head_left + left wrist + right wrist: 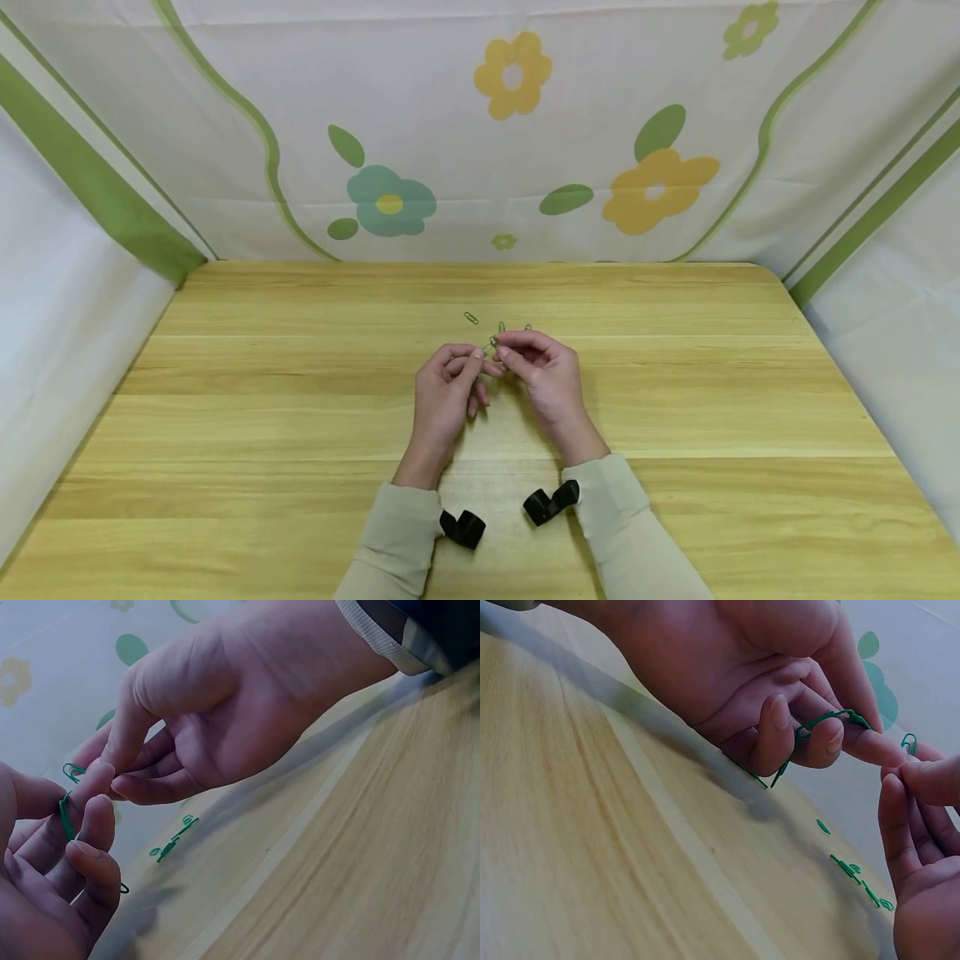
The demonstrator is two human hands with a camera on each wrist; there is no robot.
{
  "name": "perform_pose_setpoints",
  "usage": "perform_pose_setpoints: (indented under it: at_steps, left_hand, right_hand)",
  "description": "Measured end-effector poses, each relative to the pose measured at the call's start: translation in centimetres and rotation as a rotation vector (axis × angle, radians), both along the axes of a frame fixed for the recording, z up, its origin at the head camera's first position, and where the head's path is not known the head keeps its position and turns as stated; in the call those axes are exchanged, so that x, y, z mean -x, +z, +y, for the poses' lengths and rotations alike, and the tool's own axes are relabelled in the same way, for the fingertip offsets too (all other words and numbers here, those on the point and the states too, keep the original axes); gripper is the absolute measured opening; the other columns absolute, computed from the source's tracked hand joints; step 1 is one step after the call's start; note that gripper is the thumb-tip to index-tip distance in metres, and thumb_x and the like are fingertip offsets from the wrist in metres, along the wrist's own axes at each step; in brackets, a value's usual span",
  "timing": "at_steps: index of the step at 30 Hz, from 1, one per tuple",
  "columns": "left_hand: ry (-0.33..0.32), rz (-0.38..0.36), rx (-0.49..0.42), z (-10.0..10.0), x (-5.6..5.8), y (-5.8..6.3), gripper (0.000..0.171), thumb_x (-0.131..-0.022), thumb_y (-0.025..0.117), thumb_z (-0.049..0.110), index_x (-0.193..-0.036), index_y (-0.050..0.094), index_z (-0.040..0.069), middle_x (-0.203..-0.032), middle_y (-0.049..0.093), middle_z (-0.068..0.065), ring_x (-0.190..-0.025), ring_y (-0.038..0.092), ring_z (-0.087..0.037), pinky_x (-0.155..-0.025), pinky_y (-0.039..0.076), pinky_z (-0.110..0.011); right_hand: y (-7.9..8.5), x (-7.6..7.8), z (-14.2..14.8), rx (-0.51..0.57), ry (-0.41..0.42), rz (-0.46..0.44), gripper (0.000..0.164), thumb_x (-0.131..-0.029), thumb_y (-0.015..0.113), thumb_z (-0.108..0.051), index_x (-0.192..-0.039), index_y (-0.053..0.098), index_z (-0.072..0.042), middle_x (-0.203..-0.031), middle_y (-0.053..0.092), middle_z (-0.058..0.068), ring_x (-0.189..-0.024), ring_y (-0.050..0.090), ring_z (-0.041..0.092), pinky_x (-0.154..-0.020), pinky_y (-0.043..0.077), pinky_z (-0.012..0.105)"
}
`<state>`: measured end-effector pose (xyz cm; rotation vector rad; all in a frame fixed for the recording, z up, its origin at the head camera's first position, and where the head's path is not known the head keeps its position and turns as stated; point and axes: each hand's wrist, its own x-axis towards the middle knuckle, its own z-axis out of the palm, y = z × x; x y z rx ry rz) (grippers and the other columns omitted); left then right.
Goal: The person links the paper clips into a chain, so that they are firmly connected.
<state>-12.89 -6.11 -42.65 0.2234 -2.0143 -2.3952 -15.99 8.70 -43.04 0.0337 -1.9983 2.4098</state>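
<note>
My left hand [441,398] holds a short string of green paper clips [819,722], its thumb pressing one end against the index finger. The string runs across the curled fingers and hangs past them; part is hidden behind the hand. Opposite it, my right hand [553,382] pinches a single green paper clip [908,742] between thumb and index finger, with the clip's looped end sticking up. Both hands meet above the table, their fingertips very close together. Whether this clip links with the string cannot be seen.
Several loose green paper clips lie on the wooden table [262,433] just beyond the hands, one paper clip [471,317] farther left. A flower-printed curtain [442,100] rises at the table's back edge. A black wrist device [467,529] sits by each cuff.
</note>
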Motion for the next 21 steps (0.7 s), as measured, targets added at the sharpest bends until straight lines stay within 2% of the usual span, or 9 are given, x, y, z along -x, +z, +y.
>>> perform_pose_setpoints:
  at_steps: [6,14,21]
  left_hand:
    - [-0.002,-0.019,-0.02,-0.14,0.11,-0.14,0.016,-0.11,0.063,0.017,-0.117,0.067,0.004,-0.086,0.08,0.001,-0.055,0.06,-0.013,-0.047,0.043,-0.021]
    - [0.012,-0.031,-0.022,-0.1,0.04,0.0,0.017,-0.111,0.063,0.019,-0.118,0.066,0.004,-0.087,0.08,0.0,-0.056,0.06,-0.013,-0.048,0.044,-0.022]
    - [0.031,-0.045,-0.04,0.0,0.01,0.1,0.015,-0.11,0.063,0.018,-0.116,0.067,0.005,-0.087,0.08,0.0,-0.057,0.06,-0.013,-0.048,0.043,-0.022]
  right_hand:
    - [-0.05,0.01,-0.14,-0.024,0.003,0.032,0.019,-0.093,0.075,0.01,-0.112,0.075,0.012,-0.095,0.079,-0.005,-0.086,0.076,0.011,-0.075,0.061,0.022]
    - [0.14,-0.12,-0.23,-0.121,0.004,0.007,0.018,-0.096,0.076,0.005,-0.114,0.076,0.005,-0.108,0.077,0.005,-0.095,0.071,0.013,-0.079,0.06,0.02]
    - [0.04,-0.08,-0.25,-0.198,0.048,0.008,0.018,-0.1,0.071,0.002,-0.118,0.073,0.002,-0.106,0.071,0.008,-0.091,0.065,0.013,-0.076,0.056,0.019]
